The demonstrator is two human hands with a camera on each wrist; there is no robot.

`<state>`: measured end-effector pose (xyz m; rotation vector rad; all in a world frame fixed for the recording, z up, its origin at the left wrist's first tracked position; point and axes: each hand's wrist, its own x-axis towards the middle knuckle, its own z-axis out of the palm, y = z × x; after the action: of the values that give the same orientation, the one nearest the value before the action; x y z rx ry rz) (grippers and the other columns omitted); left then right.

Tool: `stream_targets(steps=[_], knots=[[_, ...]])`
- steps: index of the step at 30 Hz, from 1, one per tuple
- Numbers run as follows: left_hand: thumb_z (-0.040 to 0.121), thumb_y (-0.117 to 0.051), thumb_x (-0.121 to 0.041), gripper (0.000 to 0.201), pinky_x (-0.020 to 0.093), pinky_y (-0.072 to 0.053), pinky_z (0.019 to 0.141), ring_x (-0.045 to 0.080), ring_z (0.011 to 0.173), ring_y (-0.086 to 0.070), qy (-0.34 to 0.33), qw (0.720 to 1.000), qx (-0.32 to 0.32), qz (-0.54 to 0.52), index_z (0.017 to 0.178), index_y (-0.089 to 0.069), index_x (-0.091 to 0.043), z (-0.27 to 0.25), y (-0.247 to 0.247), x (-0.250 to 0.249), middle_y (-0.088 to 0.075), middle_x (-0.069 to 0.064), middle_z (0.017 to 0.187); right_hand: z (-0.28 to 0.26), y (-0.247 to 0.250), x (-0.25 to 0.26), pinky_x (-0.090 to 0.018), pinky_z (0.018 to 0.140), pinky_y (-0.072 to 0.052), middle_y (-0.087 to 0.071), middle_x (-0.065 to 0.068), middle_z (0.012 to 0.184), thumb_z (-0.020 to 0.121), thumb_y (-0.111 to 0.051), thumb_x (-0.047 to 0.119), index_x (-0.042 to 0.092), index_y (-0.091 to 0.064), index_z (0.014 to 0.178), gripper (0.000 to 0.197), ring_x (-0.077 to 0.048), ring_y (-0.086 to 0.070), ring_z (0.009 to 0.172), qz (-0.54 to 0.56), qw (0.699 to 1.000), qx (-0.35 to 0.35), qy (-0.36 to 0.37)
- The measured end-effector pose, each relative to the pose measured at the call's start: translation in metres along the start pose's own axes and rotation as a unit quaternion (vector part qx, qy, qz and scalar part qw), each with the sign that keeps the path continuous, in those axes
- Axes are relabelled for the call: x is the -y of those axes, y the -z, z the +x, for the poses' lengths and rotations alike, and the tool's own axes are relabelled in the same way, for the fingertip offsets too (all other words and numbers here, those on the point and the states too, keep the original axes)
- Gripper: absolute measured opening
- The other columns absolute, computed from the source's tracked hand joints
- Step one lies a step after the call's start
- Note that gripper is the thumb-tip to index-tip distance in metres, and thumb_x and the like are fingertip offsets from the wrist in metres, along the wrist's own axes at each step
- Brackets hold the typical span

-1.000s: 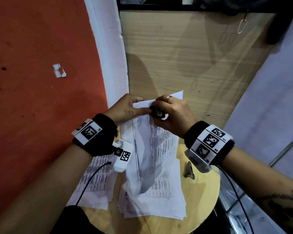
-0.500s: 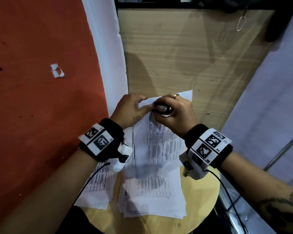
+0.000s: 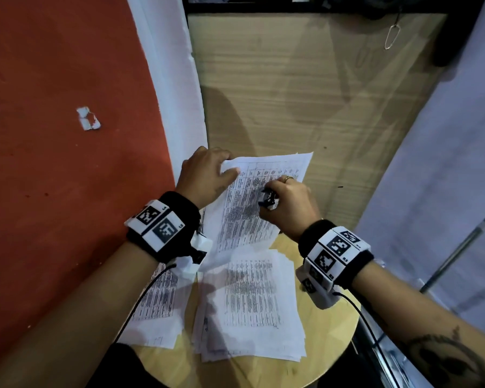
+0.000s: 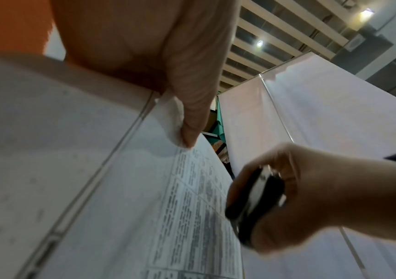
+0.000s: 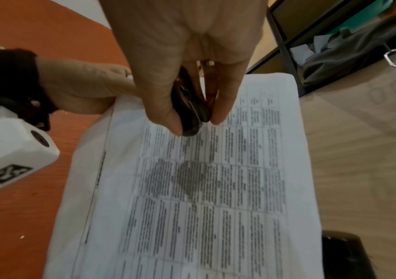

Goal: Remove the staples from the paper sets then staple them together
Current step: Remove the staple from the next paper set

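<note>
My left hand (image 3: 228, 167) pinches the top left corner of a printed paper set (image 3: 244, 219) and holds it tilted up above the round wooden table (image 3: 331, 331). In the left wrist view the thumb (image 4: 192, 117) presses on that crumpled corner. My right hand (image 3: 277, 198) grips a black staple remover (image 5: 189, 111) between thumb and fingers, its tip just over the upper part of the printed page (image 5: 215, 179). A second stack of printed sheets (image 3: 249, 303) lies flat on the table below.
Another paper stack (image 3: 157, 306) overhangs the table's left edge. A wooden panel (image 3: 305, 93) rises behind the table, with an orange wall (image 3: 53, 163) at left and a white partition (image 3: 445, 163) at right. A carabiner (image 3: 392, 35) hangs at top right.
The right hand with the staple remover has pulled away from the paper's top left corner, to the right. The left hand lifted the set, which now faces me flat.
</note>
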<state>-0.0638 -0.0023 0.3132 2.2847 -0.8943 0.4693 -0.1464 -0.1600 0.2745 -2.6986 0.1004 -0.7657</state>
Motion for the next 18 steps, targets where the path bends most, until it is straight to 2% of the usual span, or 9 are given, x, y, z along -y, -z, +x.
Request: stream_targets(steps=[2,4,6,9,10,12,14,16,18], knots=[[0.089,-0.063,-0.028,0.034,0.04,-0.04,0.087,0.033,0.104,-0.052,0.005,1.0,0.005,-0.012,0.114,-0.065,-0.005,0.002,0.002,0.002,-0.066,0.011,0.105,-0.002,-0.004,-0.005,-0.032,0.08,-0.047,-0.06,-0.005,0.113,0.074,-0.069,0.024,0.014,-0.063,0.113,0.041,-0.029,-0.057,0.1,-0.02,0.999,0.043,-0.011],[0.088,-0.064,-0.03,0.034,0.042,-0.042,0.086,0.034,0.099,-0.054,0.013,1.0,0.019,-0.015,0.112,-0.066,-0.005,0.002,0.004,0.003,-0.064,0.008,0.094,-0.004,-0.007,-0.011,-0.032,0.083,-0.047,-0.056,-0.003,0.119,0.072,-0.07,0.022,0.016,-0.061,0.117,0.047,-0.028,-0.056,0.105,-0.025,0.997,0.076,-0.011],[0.084,-0.064,-0.041,0.042,0.045,-0.045,0.085,0.036,0.094,-0.056,0.013,0.999,0.039,-0.011,0.107,-0.067,-0.006,0.003,0.006,0.007,-0.062,0.004,0.088,-0.003,-0.006,-0.015,-0.034,0.083,-0.048,-0.055,-0.004,0.119,0.069,-0.071,0.02,0.015,-0.061,0.115,0.048,-0.029,-0.056,0.103,-0.001,0.997,0.072,-0.008],[0.073,-0.054,-0.057,0.054,0.051,-0.047,0.084,0.034,0.088,-0.058,0.006,0.999,0.05,-0.018,0.099,-0.07,-0.012,0.003,0.007,0.013,-0.059,-0.004,0.082,0.004,0.001,-0.018,-0.039,0.082,-0.051,-0.049,-0.009,0.118,0.059,-0.071,0.022,0.013,-0.066,0.101,0.044,-0.029,-0.057,0.096,0.092,0.995,0.025,0.024],[0.071,-0.053,-0.062,0.057,0.052,-0.047,0.084,0.033,0.087,-0.058,0.004,0.998,0.054,-0.021,0.098,-0.07,-0.015,0.003,0.006,0.015,-0.06,-0.005,0.082,0.007,0.005,-0.019,-0.038,0.085,-0.05,-0.045,-0.01,0.123,0.055,-0.07,0.025,0.014,-0.066,0.099,0.045,-0.026,-0.055,0.101,0.109,0.993,0.018,0.031],[0.067,-0.048,-0.07,0.061,0.053,-0.047,0.084,0.031,0.087,-0.058,-0.001,0.998,0.065,-0.017,0.095,-0.07,-0.02,0.005,0.004,0.018,-0.062,-0.006,0.084,0.017,0.013,-0.02,-0.027,0.092,-0.043,-0.038,-0.013,0.134,0.053,-0.073,0.027,0.015,-0.068,0.098,0.046,-0.016,-0.047,0.11,0.123,0.991,0.032,0.04],[0.066,-0.045,-0.072,0.06,0.053,-0.047,0.085,0.028,0.088,-0.058,-0.007,0.998,0.067,-0.011,0.094,-0.069,-0.024,0.006,0.003,0.018,-0.062,-0.01,0.084,0.026,0.022,-0.021,-0.022,0.088,-0.041,-0.048,-0.014,0.126,0.055,-0.081,0.019,0.012,-0.07,0.098,0.045,-0.019,-0.051,0.108,0.118,0.989,0.069,0.047],[0.065,-0.046,-0.072,0.057,0.053,-0.047,0.085,0.025,0.085,-0.057,-0.011,0.998,0.065,-0.008,0.091,-0.069,-0.027,0.007,0.004,0.022,-0.061,-0.014,0.079,0.031,0.029,-0.019,-0.031,0.085,-0.045,-0.061,-0.012,0.104,0.057,-0.083,0.012,0.009,-0.07,0.098,0.043,-0.026,-0.057,0.097,0.116,0.988,0.087,0.047],[0.068,-0.051,-0.07,0.051,0.051,-0.045,0.088,0.026,0.088,-0.057,0.0,0.999,0.051,0.002,0.09,-0.07,-0.029,0.008,0.005,0.022,-0.062,-0.013,0.079,0.03,0.033,-0.017,-0.032,0.083,-0.045,-0.065,-0.012,0.096,0.057,-0.083,0.01,0.007,-0.07,0.099,0.043,-0.026,-0.059,0.09,0.118,0.989,0.078,0.046]])
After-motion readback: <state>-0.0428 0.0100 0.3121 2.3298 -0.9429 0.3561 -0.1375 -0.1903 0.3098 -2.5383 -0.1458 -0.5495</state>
